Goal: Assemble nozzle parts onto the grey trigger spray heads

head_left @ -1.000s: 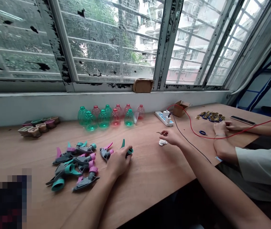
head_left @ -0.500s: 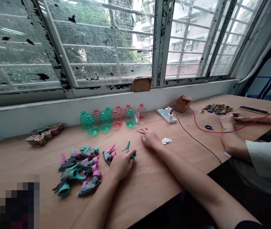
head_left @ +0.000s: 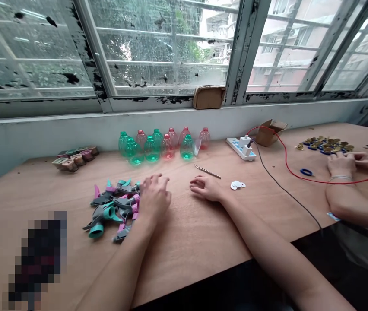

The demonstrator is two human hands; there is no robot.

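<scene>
While a blocky blurred patch (head_left: 38, 255) hides the lower left of the view, your left hand (head_left: 154, 198) sits at the edge of a heap of plastic spray heads (head_left: 112, 207) on the tabletop (head_left: 184, 255), covering part of the heap. Its fingers (head_left: 151, 181) are curled and slightly apart; you cannot tell whether they grip anything. Your right hand (head_left: 205, 188) rests on the wood holding nothing, its fingers loosely curled. Just ahead of it lie thin metal tweezers (head_left: 207, 171), with small white washers (head_left: 237, 185) to its right. Farther off stand green and pink plastic bottles (head_left: 161, 147) and a power strip (head_left: 240, 148). At the far right, a co-worker's hands (head_left: 341, 165) are near a scatter of small brass-coloured caps (head_left: 325, 144).
</scene>
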